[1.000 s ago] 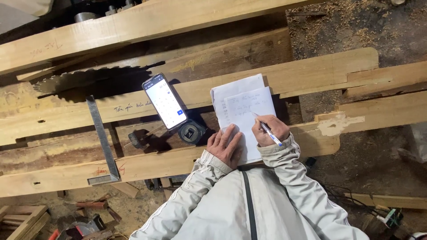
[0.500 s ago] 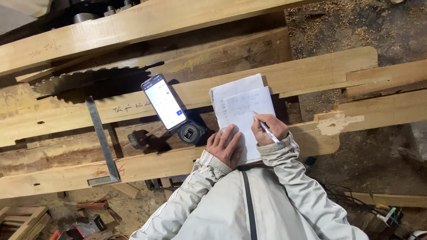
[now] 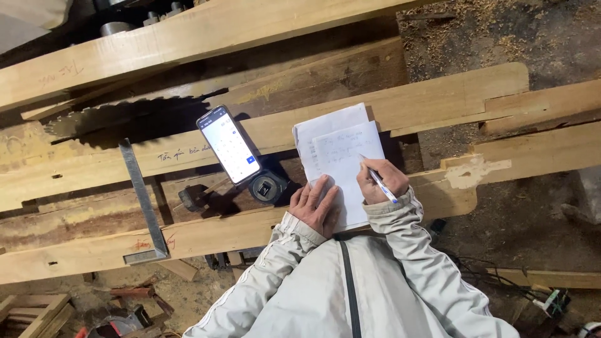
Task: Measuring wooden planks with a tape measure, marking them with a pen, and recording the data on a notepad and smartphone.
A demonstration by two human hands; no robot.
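Head view, right hand [image 3: 382, 181] unmoved, pen [image 3: 379, 181] on paper [image 3: 341, 156]

A pale grey jacket is worn, with ribbed cuffs at the 2 sleeves [image 3: 400, 216] (thin white piping along the seams).

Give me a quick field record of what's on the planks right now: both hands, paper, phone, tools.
left hand: flat on the white sheets of paper, pinning them
right hand: gripping a blue-and-white pen, tip on the paper
paper: handwritten lines, lying across the pale wooden planks
phone: black smartphone, screen lit, propped against a black round tape measure
tools: grey metal carpenter's square left of the phone; toothed circular saw blade beyond it
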